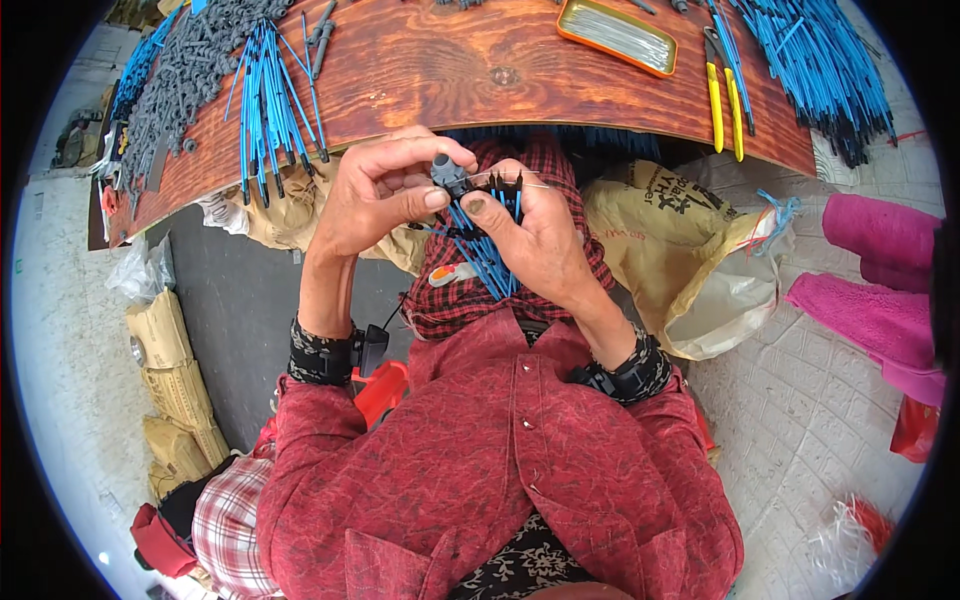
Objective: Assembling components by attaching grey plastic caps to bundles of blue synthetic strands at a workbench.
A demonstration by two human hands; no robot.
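My left hand (385,195) pinches a grey cylindrical plastic part (450,172) between thumb and fingers, just past the table's near edge. Close beside it, my right hand (545,235) is closed around a bundle of thin blue rods (490,268) with black ends. Some black tips stick up between its fingers, while the blue lengths slant down over my lap. A thin metal wire (525,184) crosses near the right fingertips and runs toward the grey part. Whether it enters that part I cannot tell.
On the wooden table (440,80) lie grey plastic parts (190,85), blue rods (270,110), a larger rod pile (815,60), a tin (652,62) of metal wires and yellow-handled pliers (722,105). A sack (690,250) stands right of my knees.
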